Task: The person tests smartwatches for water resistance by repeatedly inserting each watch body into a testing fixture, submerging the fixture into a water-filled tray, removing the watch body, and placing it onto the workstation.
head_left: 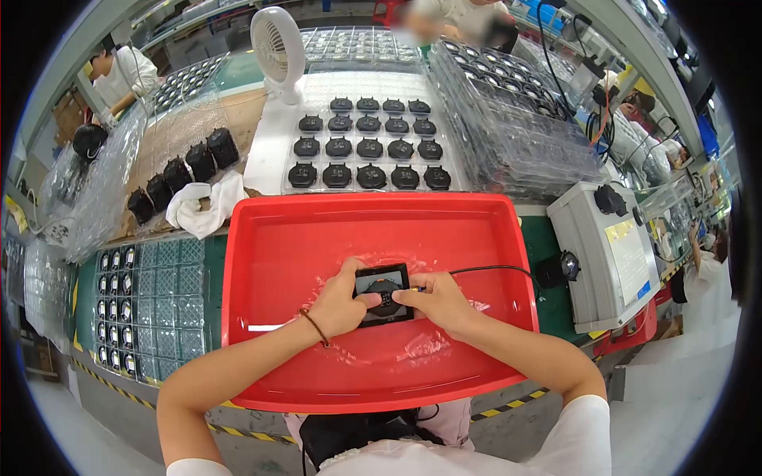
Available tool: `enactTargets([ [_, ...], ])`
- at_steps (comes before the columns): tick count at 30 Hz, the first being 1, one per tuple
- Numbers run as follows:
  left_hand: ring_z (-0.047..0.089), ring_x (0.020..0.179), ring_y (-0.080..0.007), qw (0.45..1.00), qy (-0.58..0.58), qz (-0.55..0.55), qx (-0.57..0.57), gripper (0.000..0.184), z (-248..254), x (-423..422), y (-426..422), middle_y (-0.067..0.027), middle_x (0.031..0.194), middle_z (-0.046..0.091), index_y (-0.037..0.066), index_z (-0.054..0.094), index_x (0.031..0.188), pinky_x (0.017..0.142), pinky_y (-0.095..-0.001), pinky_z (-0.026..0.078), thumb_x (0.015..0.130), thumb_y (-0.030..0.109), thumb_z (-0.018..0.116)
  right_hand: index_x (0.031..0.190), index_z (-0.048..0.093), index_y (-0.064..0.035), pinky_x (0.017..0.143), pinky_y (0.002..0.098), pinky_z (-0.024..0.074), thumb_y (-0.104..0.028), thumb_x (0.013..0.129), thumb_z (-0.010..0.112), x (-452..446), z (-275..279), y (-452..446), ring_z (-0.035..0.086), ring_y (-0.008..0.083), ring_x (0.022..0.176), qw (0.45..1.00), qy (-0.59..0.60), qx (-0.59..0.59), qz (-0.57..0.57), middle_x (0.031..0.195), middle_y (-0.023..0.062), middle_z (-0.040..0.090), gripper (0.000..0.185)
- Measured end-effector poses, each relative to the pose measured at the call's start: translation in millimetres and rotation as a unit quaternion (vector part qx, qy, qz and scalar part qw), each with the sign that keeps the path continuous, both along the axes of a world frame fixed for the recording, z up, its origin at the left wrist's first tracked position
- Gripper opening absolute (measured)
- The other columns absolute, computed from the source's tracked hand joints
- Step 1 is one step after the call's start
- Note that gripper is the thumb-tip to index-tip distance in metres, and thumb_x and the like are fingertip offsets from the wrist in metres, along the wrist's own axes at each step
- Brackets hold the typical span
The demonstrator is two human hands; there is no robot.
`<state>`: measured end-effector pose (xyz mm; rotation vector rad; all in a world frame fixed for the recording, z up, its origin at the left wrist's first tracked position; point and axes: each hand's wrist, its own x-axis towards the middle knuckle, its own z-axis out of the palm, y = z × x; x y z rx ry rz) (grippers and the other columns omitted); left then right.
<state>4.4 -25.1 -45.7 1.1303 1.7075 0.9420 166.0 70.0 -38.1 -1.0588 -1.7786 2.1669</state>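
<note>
Above the middle of a red tray (294, 222), my left hand (343, 300) grips the left side of a black square frame (406, 279), its thumb on a round black part (386, 287) lying inside the frame. My right hand (436, 298) closes on the same black part from the right, thumb pressed on its lower edge. A black cable (496, 268) runs from beside my right fingers toward the right. What the fingers beneath the frame touch is hidden.
Beyond the red tray stands a clear tray (369, 148) with rows of black round parts. A white fan (278, 51), stacked clear trays (508, 119) and a white cloth (205, 208) are behind. A grey box (603, 254) stands right; another parts tray (151, 309) lies left. People sit farther off.
</note>
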Motion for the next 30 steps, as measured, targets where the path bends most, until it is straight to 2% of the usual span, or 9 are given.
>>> enactTargets([
  [2, 0.058, 0.086, -0.0328, 1.0, 0.012, -0.001, -0.028, 0.037, -5, 1, -1, -0.0218, 0.089, 0.057, 0.001, 0.039, 0.103, 0.075, -0.0363, 0.045, 0.075, 0.011, 0.062, 0.095, 0.059, 0.0038, 0.058, 0.0222, 0.0473, -0.008, 0.08, 0.058, 0, -5, -1, 0.057, 0.0079, 0.065, 0.999, -0.033, -0.001, 0.004, 0.078, 0.0053, 0.061, 0.02],
  [4, 0.058, 0.087, -0.0344, 0.999, 0.025, -0.006, -0.046, 0.037, -8, 2, -2, -0.0229, 0.09, 0.057, 0.001, 0.041, 0.102, 0.075, -0.038, 0.045, 0.075, 0.013, 0.063, 0.092, 0.06, 0.003, 0.058, 0.0226, 0.0479, -0.009, 0.079, 0.058, 0, 0, -5, 0.057, 0.0096, 0.065, 0.996, -0.026, -0.087, -0.014, 0.077, 0.006, 0.061, 0.018],
  [7, 0.058, 0.086, -0.0335, 0.997, 0.034, -0.005, -0.07, 0.037, -2, 4, -1, -0.023, 0.09, 0.058, 0.0, 0.042, 0.103, 0.074, -0.0384, 0.045, 0.075, 0.013, 0.063, 0.084, 0.059, 0.0071, 0.051, 0.0233, 0.0467, -0.01, 0.078, 0.058, 0, 7, -3, 0.053, 0.0089, 0.056, 0.995, -0.091, -0.046, 0.004, 0.069, 0.0061, 0.058, 0.018],
  [10, 0.059, 0.086, -0.0331, 0.996, 0.035, -0.011, -0.087, 0.04, 1, 3, -1, -0.0232, 0.09, 0.058, -0.001, 0.041, 0.106, 0.072, -0.038, 0.046, 0.075, 0.012, 0.063, 0.085, 0.059, 0.0068, 0.052, 0.0244, 0.0487, -0.01, 0.078, 0.058, 0, 2, -6, 0.052, 0.0093, 0.055, 0.991, -0.046, -0.121, -0.027, 0.068, 0.0058, 0.057, 0.018],
  [16, 0.06, 0.086, -0.0328, 0.991, 0.007, -0.013, -0.136, 0.042, 7, 4, 2, -0.0235, 0.09, 0.059, -0.003, 0.04, 0.107, 0.071, -0.0378, 0.047, 0.075, 0.012, 0.063, 0.088, 0.058, 0.0067, 0.055, 0.0246, 0.0508, -0.011, 0.078, 0.057, -1, 4, -8, 0.057, 0.0111, 0.061, 0.993, -0.018, -0.113, -0.03, 0.073, 0.0087, 0.059, 0.02],
  [20, 0.059, 0.086, -0.0334, 0.995, 0.047, -0.011, -0.092, 0.042, 3, 4, 0, -0.0239, 0.089, 0.058, -0.003, 0.039, 0.106, 0.071, -0.0381, 0.046, 0.075, 0.012, 0.063, 0.09, 0.057, 0.0041, 0.056, 0.0255, 0.0517, -0.008, 0.079, 0.056, 0, 1, -3, 0.06, 0.0144, 0.069, 0.994, -0.066, -0.083, 0.004, 0.079, 0.0081, 0.06, 0.016],
  [23, 0.058, 0.086, -0.0267, 0.995, 0.043, -0.023, -0.084, 0.038, 4, 5, 0, -0.0188, 0.09, 0.058, -0.001, 0.04, 0.106, 0.074, -0.0348, 0.045, 0.076, 0.009, 0.061, 0.09, 0.058, 0.0035, 0.055, 0.0235, 0.0504, -0.009, 0.079, 0.057, -1, 8, -7, 0.06, 0.0126, 0.068, 0.993, -0.018, -0.112, -0.034, 0.078, 0.0076, 0.06, 0.016],
  [25, 0.058, 0.086, -0.0291, 0.995, 0.036, -0.015, -0.092, 0.038, 6, 5, 0, -0.0194, 0.089, 0.057, 0.0, 0.039, 0.104, 0.075, -0.036, 0.044, 0.075, 0.008, 0.062, 0.093, 0.057, 0.0037, 0.055, 0.0225, 0.049, -0.007, 0.079, 0.057, -1, 13, -4, 0.059, 0.0111, 0.068, 0.992, -0.091, -0.083, 0.013, 0.079, 0.0075, 0.06, 0.018],
  [30, 0.058, 0.083, -0.0294, 0.997, 0.071, -0.013, -0.016, 0.035, 10, 3, 0, -0.019, 0.086, 0.057, 0.001, 0.039, 0.101, 0.073, -0.0351, 0.044, 0.074, 0.002, 0.061, 0.098, 0.056, 0.0025, 0.06, 0.022, 0.0481, -0.006, 0.08, 0.056, -1, 7, -4, 0.058, 0.009, 0.07, 0.998, -0.017, -0.062, -0.003, 0.084, 0.0057, 0.061, 0.02],
])
